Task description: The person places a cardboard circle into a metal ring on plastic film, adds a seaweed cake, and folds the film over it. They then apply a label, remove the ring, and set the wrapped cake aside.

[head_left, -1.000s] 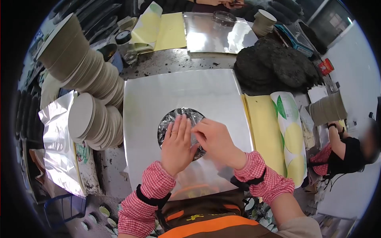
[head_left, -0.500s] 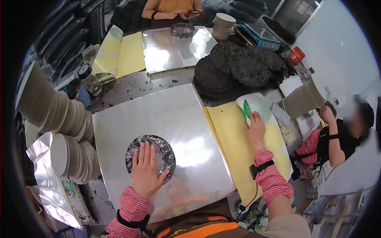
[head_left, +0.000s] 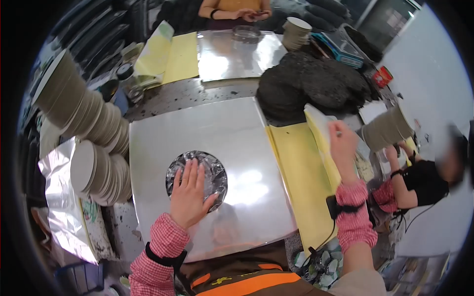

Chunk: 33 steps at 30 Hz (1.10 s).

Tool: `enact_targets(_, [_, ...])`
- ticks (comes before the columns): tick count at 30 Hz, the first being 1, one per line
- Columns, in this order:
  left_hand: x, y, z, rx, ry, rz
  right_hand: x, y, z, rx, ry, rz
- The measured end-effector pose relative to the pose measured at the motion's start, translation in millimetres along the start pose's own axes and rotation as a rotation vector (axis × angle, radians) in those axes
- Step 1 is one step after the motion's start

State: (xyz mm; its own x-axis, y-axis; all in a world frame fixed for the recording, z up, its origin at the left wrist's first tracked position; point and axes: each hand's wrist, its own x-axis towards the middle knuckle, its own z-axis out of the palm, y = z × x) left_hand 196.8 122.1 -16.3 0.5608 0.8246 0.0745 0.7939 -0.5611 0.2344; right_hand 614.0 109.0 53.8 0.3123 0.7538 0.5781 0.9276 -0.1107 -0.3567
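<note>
While a raised label sheet (head_left: 321, 133) is pinched by the right hand (head_left: 344, 148), a film-wrapped dark disc (head_left: 217, 172) is covered by the open left hand (head_left: 189, 195) on silvery sheeting (head_left: 158, 133), wrapping seemingly complete, no label visible on it.

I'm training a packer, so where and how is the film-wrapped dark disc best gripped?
Probably by the right rim of the round wrapped disc, coming from the right: it lies flat, and the left hand covers its left part.
</note>
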Motion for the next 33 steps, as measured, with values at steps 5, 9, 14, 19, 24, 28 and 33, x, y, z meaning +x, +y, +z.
enact_targets(5, [-7,-1,6,0.027,0.105,0.009,-43,-123,3,0.634,-0.332,0.025])
enact_targets(9, [-1,-5,9,-0.073,0.208,0.048,-131,-169,80,0.498,-0.470,-0.512])
enact_targets(14, [-13,-11,29,-0.375,0.067,0.043,-137,-193,86,0.395,-0.672,-0.667])
enact_targets(19, [-11,-7,27,-0.606,0.185,0.027,-108,-211,91,0.650,-0.626,-0.509])
enact_targets(24, [-8,-23,-1,-0.146,0.162,0.135,-106,-218,143,0.867,-0.662,-0.438])
enact_targets(28, [-38,-59,0,-1.512,0.507,-0.358,-115,-231,134,0.560,-0.710,-0.729])
enact_targets(33, [-47,-63,34,-0.895,0.434,-0.467,-118,-239,137,0.355,-0.749,-0.833])
